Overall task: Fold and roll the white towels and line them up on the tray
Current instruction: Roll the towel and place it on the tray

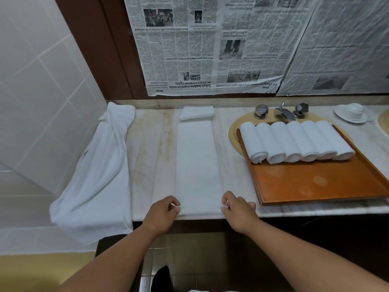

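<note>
Fingers of our left hand (162, 213) and right hand (237, 210) pinched the near corners of the folded towel (196, 165), laid lengthwise on the counter (147, 144), probably so we could roll it away from us; six rolled towels (299, 142) lined the tray (315, 182) to its right.

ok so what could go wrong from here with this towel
The towel is a long narrow strip, pinched at its near corners by the left hand and right hand; if one side rolls faster, the roll may come out skewed. The spare towel at the left hangs over the counter edge and might slide off.
</note>
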